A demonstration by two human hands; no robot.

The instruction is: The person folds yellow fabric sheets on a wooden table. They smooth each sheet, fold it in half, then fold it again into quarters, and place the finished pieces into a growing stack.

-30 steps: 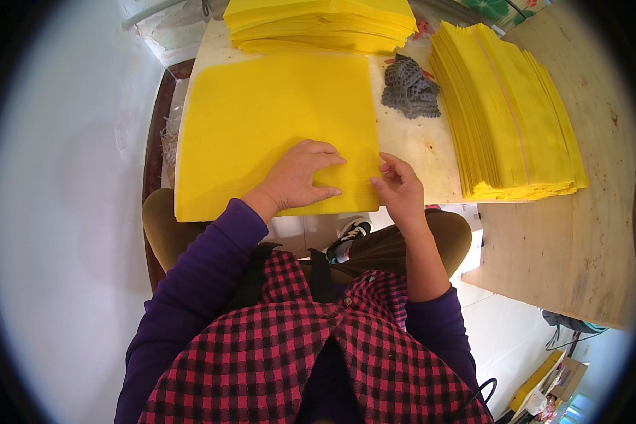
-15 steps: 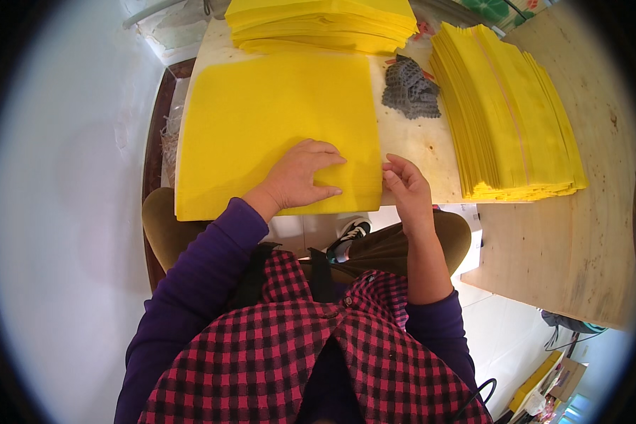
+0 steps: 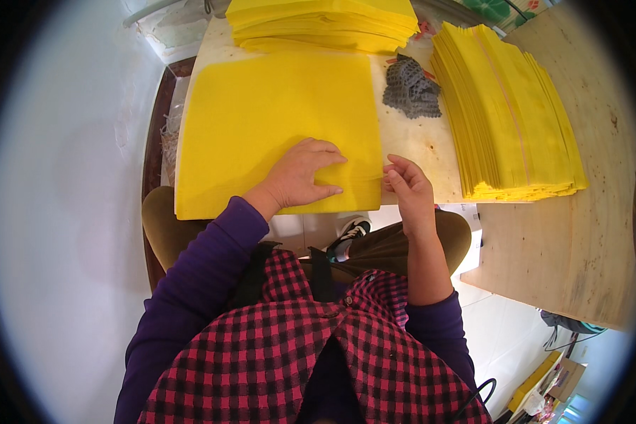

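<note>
A yellow fabric sheet [image 3: 283, 106], apparently the top of a flat pile, lies on the wooden table in front of me. My left hand [image 3: 304, 173] rests on its near part, fingers spread and thumb apart. Just at the sheet's right edge is my right hand [image 3: 410, 187], its thumb and forefinger pinched together. A faint thin line runs over the fabric toward those fingertips. Whether they grip the edge or a thread is too small to tell.
A thick yellow fabric stack [image 3: 325, 25] stands at the far edge. Another tall yellow stack [image 3: 509, 113] is on the right, with a crumpled dark grey mesh cloth [image 3: 410, 88] left of it. A wooden board [image 3: 565, 247] extends at right; a white wall [image 3: 71, 212] is on the left.
My right hand has shifted very slightly to the right, and the sheet's right edge has crept the same way. My left hand stays almost where it was.
</note>
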